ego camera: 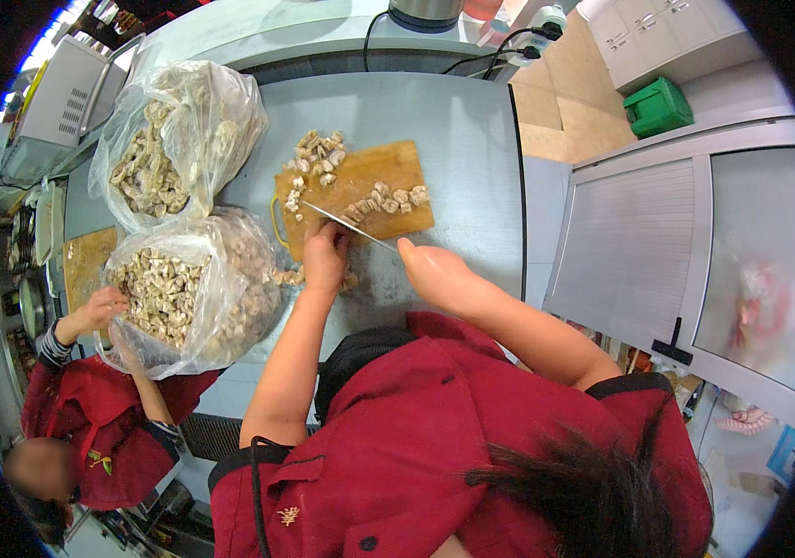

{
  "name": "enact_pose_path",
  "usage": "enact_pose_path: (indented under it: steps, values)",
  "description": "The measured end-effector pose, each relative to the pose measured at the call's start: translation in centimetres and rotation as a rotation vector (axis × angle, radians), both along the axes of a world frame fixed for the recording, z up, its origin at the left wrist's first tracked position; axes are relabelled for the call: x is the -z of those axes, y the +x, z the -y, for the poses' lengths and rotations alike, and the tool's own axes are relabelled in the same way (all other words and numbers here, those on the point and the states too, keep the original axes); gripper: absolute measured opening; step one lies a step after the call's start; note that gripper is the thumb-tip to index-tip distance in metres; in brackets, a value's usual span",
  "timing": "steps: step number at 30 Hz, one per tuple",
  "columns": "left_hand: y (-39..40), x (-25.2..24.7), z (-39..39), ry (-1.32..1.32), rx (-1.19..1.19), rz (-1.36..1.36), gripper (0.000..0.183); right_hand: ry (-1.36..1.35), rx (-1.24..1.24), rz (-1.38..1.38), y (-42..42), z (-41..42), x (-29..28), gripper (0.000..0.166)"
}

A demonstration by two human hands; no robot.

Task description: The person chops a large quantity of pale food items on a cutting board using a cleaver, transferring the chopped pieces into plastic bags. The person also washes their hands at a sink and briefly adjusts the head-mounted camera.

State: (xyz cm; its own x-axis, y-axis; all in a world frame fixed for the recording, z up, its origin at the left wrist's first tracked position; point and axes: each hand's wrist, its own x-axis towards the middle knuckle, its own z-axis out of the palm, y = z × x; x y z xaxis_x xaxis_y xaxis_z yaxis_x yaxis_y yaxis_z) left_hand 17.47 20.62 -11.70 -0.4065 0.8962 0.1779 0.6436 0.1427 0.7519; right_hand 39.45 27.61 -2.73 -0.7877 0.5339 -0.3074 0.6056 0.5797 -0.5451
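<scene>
My right hand (435, 275) is closed around the handle of a knife (352, 227). Its blade slants up and left over a wooden cutting board (397, 164). Just left of the blade, my left hand (326, 252) rests at the board's near edge, its fingertips partly hidden behind the knife; what they press on is hard to see. A row of pale brown cut food pieces (389, 199) lies right of the blade. More pieces (317, 150) are heaped at the board's far left corner. An uncut strip (289, 277) of similar food lies beside my left wrist.
Two clear plastic bags stand left of the board: the far bag (230, 132) holds long strips, the near bag (244, 279) small pieces. A co-worker's hand (105, 307) touches the near bag. Power cords (491, 61) hang behind the metal table (467, 139).
</scene>
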Motion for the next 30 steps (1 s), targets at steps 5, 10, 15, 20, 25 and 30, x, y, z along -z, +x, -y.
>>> enact_pose_path:
  steps: [5,10,15,20,25,30]
  values:
    - [0.1,-0.4,-0.8,-0.111,-0.012,-0.045,0.024,-0.023,0.081,-0.077,1.8,0.0,1.7,0.013]
    - [1.7,1.6,-2.1,-0.021,-0.091,-0.041,0.046,0.01,0.351,-0.09,5.4,0.0,-2.7,0.029]
    - [5.2,1.4,-5.2,0.023,-0.033,0.016,0.067,0.148,0.432,-0.097,8.4,-1.1,0.9,0.034]
    - [7.7,-0.1,-7.0,0.003,0.046,-0.186,0.074,0.054,0.439,-0.186,6.5,0.0,2.7,0.033]
    - [7.6,1.2,-7.3,0.008,0.017,-0.274,0.065,-0.402,0.646,-0.303,6.8,-1.8,3.7,0.033]
    - [7.9,1.3,-7.8,0.039,0.006,-0.172,0.059,-0.97,0.862,-0.473,8.0,-2.3,5.4,0.026]
